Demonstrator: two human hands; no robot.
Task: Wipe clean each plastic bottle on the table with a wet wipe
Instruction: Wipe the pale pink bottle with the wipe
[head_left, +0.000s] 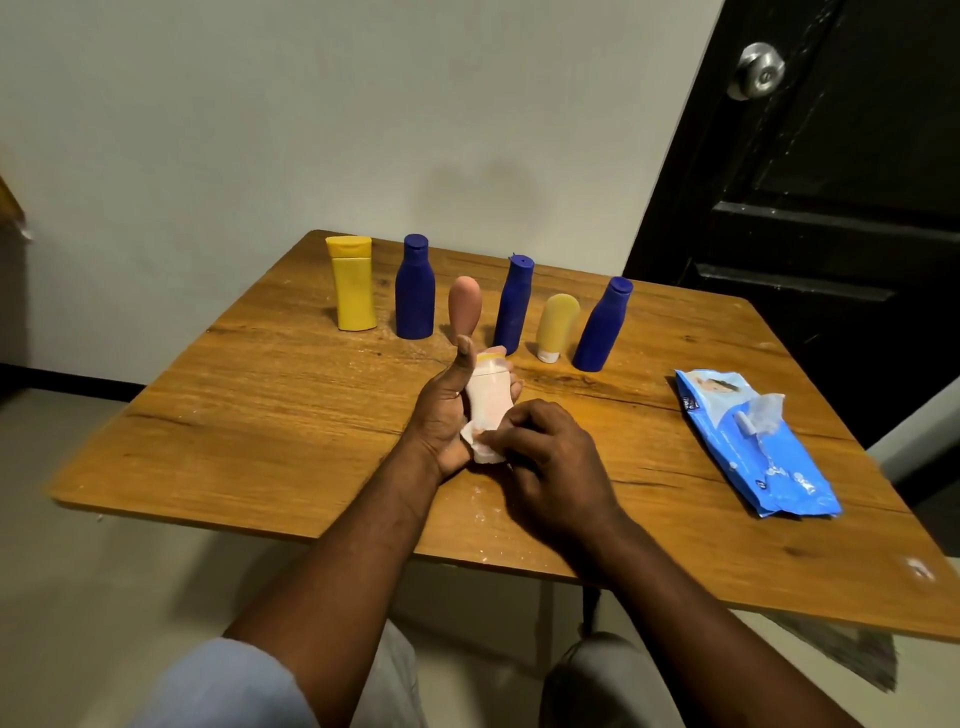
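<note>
My left hand (441, 410) grips a small pale pink bottle (485, 395) with a yellow cap, held above the middle of the wooden table (260, 415). My right hand (545, 452) presses a white wet wipe (480, 449) against the bottle's lower end. Behind them stands a row of bottles: a yellow bottle (353, 283), a blue bottle (414, 288), a pink tube (465, 306), a second blue bottle (514, 304), a pale yellow tube (556, 325) standing on its white cap, and a third blue bottle (602, 325).
A blue pack of wet wipes (753, 447) lies at the table's right side with its flap open. A black door (831, 208) with a metal knob stands behind the table on the right. A grey wall is at the back.
</note>
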